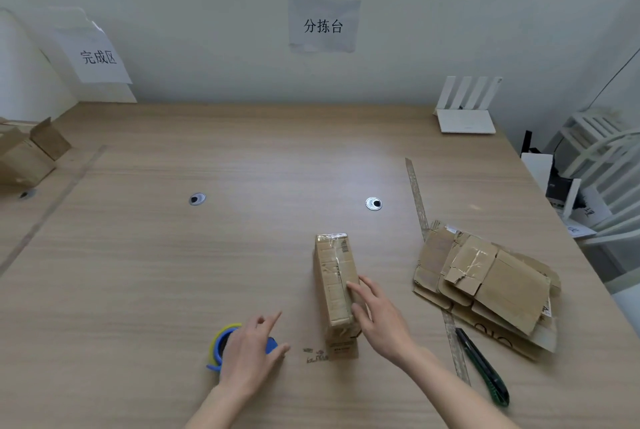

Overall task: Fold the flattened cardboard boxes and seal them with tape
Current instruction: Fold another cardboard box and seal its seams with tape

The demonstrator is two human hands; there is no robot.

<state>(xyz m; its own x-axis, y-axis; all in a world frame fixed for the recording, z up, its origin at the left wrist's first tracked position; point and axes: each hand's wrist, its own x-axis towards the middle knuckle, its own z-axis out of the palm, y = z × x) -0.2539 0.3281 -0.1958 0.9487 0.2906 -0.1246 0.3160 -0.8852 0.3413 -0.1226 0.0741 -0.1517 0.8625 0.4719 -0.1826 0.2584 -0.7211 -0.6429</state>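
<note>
A folded cardboard box stands on its narrow side near the middle of the wooden table, with clear tape across its far end. My right hand rests against the box's right face, fingers stretched along it. My left hand lies over a blue and yellow tape dispenser to the left of the box, index finger pointing forward. A pile of flattened cardboard boxes lies at the right.
A green utility knife and a long ruler lie between the box and the flat pile. Opened boxes sit at the far left edge. A white router stands at the back right. Two cable grommets dot the table's middle.
</note>
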